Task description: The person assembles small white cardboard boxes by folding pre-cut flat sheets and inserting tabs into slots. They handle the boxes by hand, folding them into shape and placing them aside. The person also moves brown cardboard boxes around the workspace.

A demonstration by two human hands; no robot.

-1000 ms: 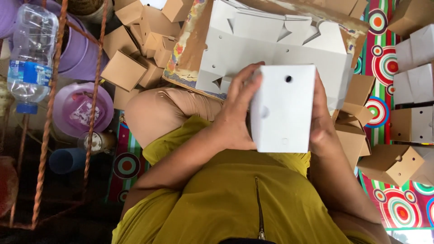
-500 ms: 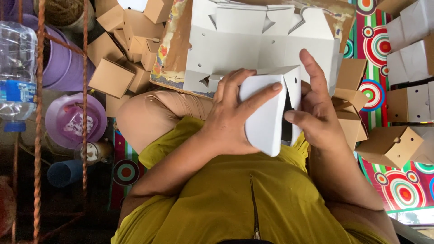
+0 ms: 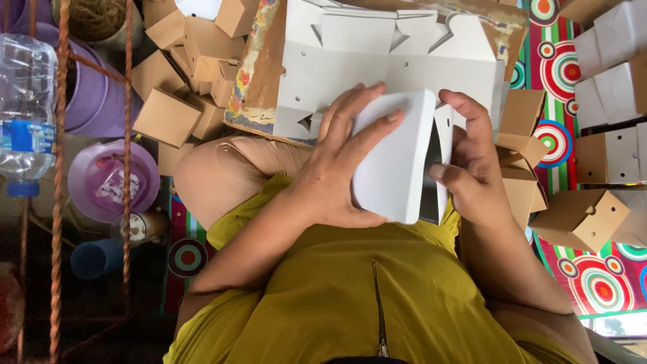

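Observation:
A white cardboard box point(image 3: 397, 162), partly folded, is held over my lap between both hands. My left hand point(image 3: 340, 162) spreads its fingers over the box's broad white face. My right hand point(image 3: 472, 165) grips the right side, thumb on a side flap and fingers hooked at the dark open gap. Just behind the box lies a stack of flat white die-cut box blanks point(image 3: 377, 61) on a worn board point(image 3: 259, 74).
Folded brown boxes point(image 3: 182, 81) pile up at the upper left and more boxes point(image 3: 579, 216) at the right on a striped mat with circles point(image 3: 559, 74). A plastic water bottle point(image 3: 27, 101), purple bowls point(image 3: 111, 178) and rusty metal rods point(image 3: 59, 168) stand at the left.
The box has turned from facing me flat to edge-on, showing its open side. My right hand moved onto the side flap; my left fingers spread over the face.

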